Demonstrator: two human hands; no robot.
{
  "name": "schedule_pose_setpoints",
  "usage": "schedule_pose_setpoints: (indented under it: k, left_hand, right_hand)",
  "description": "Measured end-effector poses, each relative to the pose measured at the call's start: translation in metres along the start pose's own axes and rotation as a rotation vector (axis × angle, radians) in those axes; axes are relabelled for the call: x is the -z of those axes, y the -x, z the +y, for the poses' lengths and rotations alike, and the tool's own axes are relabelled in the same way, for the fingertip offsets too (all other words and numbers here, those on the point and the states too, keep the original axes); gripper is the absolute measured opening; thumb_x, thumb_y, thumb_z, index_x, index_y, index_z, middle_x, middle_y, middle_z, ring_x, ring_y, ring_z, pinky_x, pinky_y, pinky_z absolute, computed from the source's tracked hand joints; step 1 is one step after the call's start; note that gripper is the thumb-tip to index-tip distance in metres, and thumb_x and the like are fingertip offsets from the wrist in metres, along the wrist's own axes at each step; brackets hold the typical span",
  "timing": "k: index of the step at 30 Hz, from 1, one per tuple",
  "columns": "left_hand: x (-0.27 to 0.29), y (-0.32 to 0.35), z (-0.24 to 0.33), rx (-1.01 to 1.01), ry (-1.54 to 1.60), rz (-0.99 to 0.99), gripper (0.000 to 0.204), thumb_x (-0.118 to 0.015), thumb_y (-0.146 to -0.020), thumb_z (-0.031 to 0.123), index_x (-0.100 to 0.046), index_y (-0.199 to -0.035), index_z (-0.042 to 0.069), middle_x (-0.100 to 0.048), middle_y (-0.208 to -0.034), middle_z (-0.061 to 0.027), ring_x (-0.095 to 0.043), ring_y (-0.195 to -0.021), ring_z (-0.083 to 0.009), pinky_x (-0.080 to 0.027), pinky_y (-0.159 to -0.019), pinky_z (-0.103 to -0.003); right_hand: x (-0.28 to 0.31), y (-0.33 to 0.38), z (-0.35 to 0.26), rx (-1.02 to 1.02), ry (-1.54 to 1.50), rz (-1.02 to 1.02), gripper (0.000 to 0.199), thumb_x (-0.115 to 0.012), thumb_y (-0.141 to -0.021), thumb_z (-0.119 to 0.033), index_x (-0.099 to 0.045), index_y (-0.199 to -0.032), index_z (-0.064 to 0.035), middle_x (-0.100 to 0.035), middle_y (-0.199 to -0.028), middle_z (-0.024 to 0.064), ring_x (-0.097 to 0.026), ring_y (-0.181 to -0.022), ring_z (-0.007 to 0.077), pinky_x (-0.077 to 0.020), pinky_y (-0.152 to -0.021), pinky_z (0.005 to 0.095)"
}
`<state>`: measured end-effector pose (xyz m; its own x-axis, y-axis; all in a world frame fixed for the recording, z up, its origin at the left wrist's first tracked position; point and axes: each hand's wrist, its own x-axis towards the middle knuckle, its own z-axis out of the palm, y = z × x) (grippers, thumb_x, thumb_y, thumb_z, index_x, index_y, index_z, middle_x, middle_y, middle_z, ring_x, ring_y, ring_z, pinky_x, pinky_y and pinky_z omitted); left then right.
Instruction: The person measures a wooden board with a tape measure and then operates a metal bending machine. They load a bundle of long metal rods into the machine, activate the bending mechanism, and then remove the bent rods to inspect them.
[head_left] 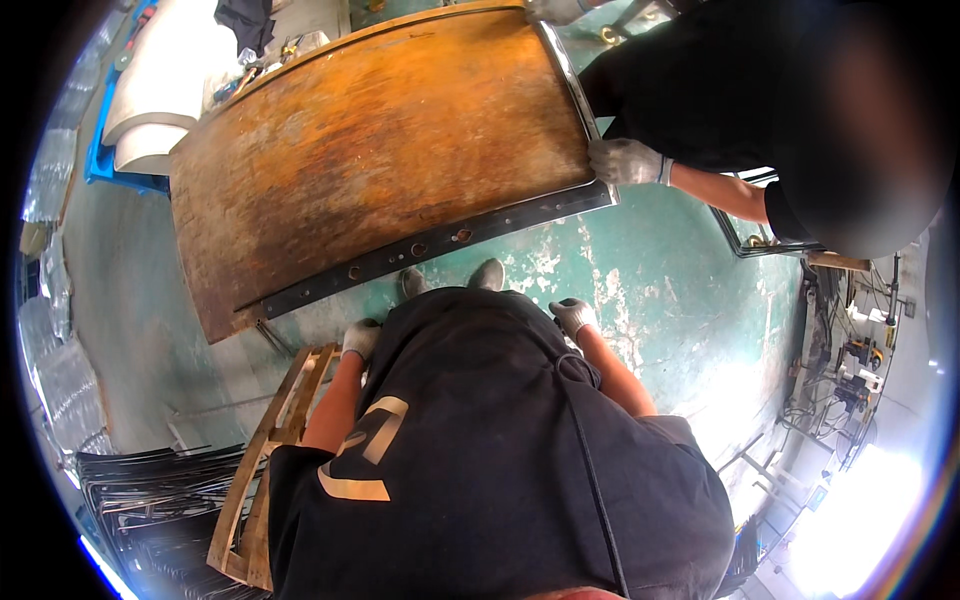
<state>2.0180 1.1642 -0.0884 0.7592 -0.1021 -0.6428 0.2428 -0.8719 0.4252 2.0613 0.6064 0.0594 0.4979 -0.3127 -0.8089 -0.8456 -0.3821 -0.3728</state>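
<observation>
My left hand (pixel 362 338), in a pale work glove, hangs beside my dark shirt, partly covered by it; its fingers are hidden. On the other side of my body my right hand (pixel 573 318), gloved too, hangs low with its fingers curled in and nothing visible in them. Both hands are apart from the worn wooden table (pixel 400 120) in front of me. Along the table's near edge runs a black metal bar (pixel 390 258) with several holes. A shiny metal strip (pixel 568 75) lines the right end, where a co-worker's gloved hand (pixel 628 161) touches the corner.
The co-worker (pixel 690 90), in black, stands at the table's right end. A wooden pallet (pixel 250 480) and stacked black metal frames (pixel 150 510) lie at my left. White rolls (pixel 165 80) rest beyond the table's left end. Green, worn floor (pixel 680 300) spreads to my right.
</observation>
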Motion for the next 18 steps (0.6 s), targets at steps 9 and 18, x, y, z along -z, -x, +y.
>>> schedule_pose_setpoints:
  k: [9, 18]
  left_hand:
    - [0.007, 0.002, 0.008, 0.041, 0.049, -0.002, 0.04, -0.067, -0.091, 0.04, -0.079, -0.112, 0.009, -0.076, -0.114, -0.0228, -0.071, -0.115, -0.0412, -0.056, -0.096, -0.046]
    - [-0.02, -0.009, -0.025, -0.01, 0.047, 0.009, 0.039, -0.067, -0.09, 0.038, -0.079, -0.112, 0.009, -0.076, -0.113, -0.0213, -0.072, -0.113, -0.0389, -0.057, -0.095, -0.043]
  right_hand:
    - [0.002, 0.001, -0.004, -0.012, 0.004, -0.004, 0.035, -0.075, -0.093, -0.033, -0.079, -0.103, -0.0003, -0.075, -0.077, 0.0085, -0.069, -0.065, 0.017, -0.0542, -0.062, 0.0333]
    - [0.0, 0.0, 0.001, 0.002, -0.009, 0.003, 0.034, -0.074, -0.093, -0.033, -0.079, -0.103, -0.0003, -0.074, -0.076, 0.0083, -0.067, -0.063, 0.017, -0.0537, -0.059, 0.0333]
